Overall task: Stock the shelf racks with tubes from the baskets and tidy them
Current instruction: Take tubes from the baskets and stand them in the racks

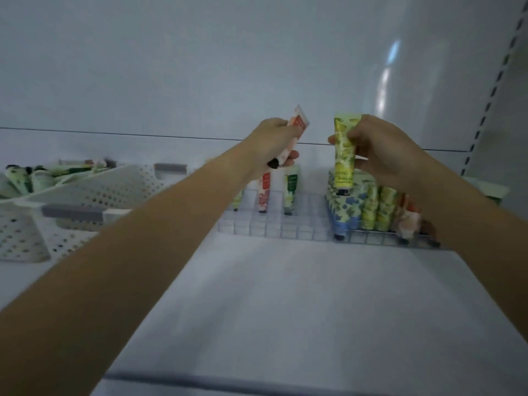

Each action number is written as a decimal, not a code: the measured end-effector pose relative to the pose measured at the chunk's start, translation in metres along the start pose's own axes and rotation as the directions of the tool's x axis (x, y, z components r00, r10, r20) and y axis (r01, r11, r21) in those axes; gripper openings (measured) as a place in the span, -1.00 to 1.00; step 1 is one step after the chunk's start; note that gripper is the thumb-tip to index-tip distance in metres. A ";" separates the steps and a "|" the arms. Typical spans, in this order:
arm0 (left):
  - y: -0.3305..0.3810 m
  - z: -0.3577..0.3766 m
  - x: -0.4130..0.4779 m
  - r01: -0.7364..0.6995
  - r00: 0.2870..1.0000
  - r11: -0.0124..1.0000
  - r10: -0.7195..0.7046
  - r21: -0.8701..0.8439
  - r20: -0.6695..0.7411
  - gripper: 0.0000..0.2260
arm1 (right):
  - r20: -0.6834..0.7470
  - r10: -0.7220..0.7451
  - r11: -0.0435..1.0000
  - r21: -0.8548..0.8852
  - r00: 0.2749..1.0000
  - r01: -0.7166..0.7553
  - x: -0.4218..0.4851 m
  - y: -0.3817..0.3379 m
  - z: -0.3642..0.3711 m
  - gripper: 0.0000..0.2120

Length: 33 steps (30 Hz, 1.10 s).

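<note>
Two bare forearms reach from the lower corners over the white shelf (285, 304) toward its back. The left hand (274, 144) has its fingers curled round an orange-and-white tube (295, 130) and holds it in the air on a tilt, the flat crimped end up and to the right, the dark cap down by the fingertips. It hangs above the rear of the clear rack (274, 228), a block of small square cells standing on the shelf. Three standing tubes (264, 192) sit cap-down in the rack's back cells: a yellow-green one partly hidden by the left arm, a red one and a green one. The right hand (383, 158) pinches a yellow-green tube (344, 155) between thumb and fingers, upright with its cap downward, clear of the things below and over the left edge of the second rack (371, 238). That rack touches the clear one on its right side and is packed with rows of blue-patterned tubes (347, 215), lime tubes (378, 208) and peach tubes (408, 220); the right wrist hides part of them. At the left stand two white perforated baskets (94, 192), the nearer one overlapping the farther, and loose tubes (43, 172) lie heaped in the farther one. A slotted upright (491, 90) runs up the right side.
</note>
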<state>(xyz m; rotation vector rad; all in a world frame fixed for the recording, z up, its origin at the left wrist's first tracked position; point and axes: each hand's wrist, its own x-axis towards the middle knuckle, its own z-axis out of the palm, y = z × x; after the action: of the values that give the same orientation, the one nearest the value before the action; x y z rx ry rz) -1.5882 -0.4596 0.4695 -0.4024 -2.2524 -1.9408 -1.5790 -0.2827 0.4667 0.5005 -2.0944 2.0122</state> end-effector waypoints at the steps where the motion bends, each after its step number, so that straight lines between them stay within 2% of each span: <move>1: -0.005 0.014 -0.002 -0.001 1.000 0.999 0.000 -0.051 -0.030 -0.91 | -0.034 -0.019 0.999 -0.042 0.999 0.018 -0.005 0.002 -0.009 -0.87; 4: -0.021 0.047 -0.010 -0.013 0.992 0.984 -0.010 -0.178 -0.127 -0.86 | -0.131 -0.148 0.956 -0.274 0.980 0.108 -0.017 0.012 -0.036 -0.84; 7: -0.038 0.070 -0.016 -0.023 0.974 0.986 -0.016 -0.168 -0.227 -0.84 | -0.160 -0.247 0.887 -0.435 0.956 0.156 -0.026 0.029 -0.058 -0.96; 12: -0.069 0.089 -0.025 -0.021 0.963 0.981 -0.032 -0.194 -0.267 -0.81 | -0.175 -0.340 0.842 -0.494 0.924 0.216 -0.033 0.064 -0.077 -0.70; 16: -0.081 0.086 -0.030 -0.018 0.973 0.988 -0.019 -0.153 -0.231 -0.86 | -0.089 -0.346 0.739 -0.639 0.934 0.213 -0.031 0.079 -0.081 -0.67; 20: -0.087 0.084 -0.033 -0.015 0.975 0.990 -0.017 -0.142 -0.222 -0.89 | -0.086 -0.367 0.730 -0.643 0.926 0.229 -0.031 0.085 -0.083 -0.68; 24: -0.090 0.083 -0.037 -0.018 0.980 0.991 -0.008 -0.130 -0.199 -0.89 | 0.020 -0.261 0.655 -0.731 0.965 0.192 -0.035 0.093 -0.079 -0.63; 27: -0.090 0.082 -0.039 -0.025 0.984 0.991 0.002 -0.130 -0.177 -0.88 | 0.053 -0.317 0.527 -0.820 0.947 0.222 -0.038 0.094 -0.075 -0.56; 30: -0.089 0.082 -0.040 -0.035 0.988 0.992 0.015 -0.123 -0.154 -0.90 | 0.057 -0.551 0.315 -0.909 0.832 0.271 -0.042 0.085 -0.072 -0.58; 31: -0.089 0.082 -0.041 -0.039 0.990 0.991 0.021 -0.125 -0.141 -0.92 | 0.051 -0.603 0.315 -0.902 0.796 0.296 -0.044 0.083 -0.070 -0.62; 32: -0.089 0.083 -0.042 -0.042 0.992 0.991 0.026 -0.130 -0.123 -0.94 | 0.033 -0.608 0.381 -0.864 0.793 0.329 -0.045 0.081 -0.067 -0.67; 33: -0.089 0.085 -0.042 -0.043 0.995 0.990 0.030 -0.131 -0.100 -0.91 | 0.005 -0.559 0.508 -0.789 0.829 0.347 -0.047 0.080 -0.062 -0.70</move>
<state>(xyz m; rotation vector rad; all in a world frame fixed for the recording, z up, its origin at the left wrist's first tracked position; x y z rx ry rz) -1.5681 -0.3926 0.3601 -0.3539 -2.0493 -2.0520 -1.5706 -0.2140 0.3792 0.5136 -2.0941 0.7062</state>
